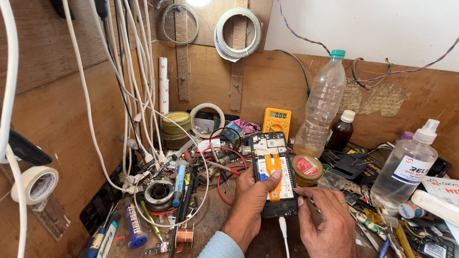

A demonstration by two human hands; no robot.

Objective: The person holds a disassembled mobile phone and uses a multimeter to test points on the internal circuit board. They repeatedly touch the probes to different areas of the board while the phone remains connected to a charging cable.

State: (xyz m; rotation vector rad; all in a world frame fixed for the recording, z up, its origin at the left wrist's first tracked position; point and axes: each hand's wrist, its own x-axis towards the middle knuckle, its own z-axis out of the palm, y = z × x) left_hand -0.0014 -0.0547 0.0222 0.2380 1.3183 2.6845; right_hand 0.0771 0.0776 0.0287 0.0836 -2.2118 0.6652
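Item 1: opened phone (273,173), back cover off, lying lengthwise on the cluttered bench (217,216) between both hands; white cable (284,234) plugged in at its near end. Left hand (250,202): fingers curled against the phone's left edge, thumb flat on the orange strip (273,168) over the battery. Right hand (324,220): loosely curled, fingertips steadying the lower right edge, nothing held. Handling judgement: press with the thumb pad only; keep the frame braced on both sides; avoid tugging the cable. Nearby: yellow multimeter (277,120); clear plastic bottle (321,105); solder tin (307,168).
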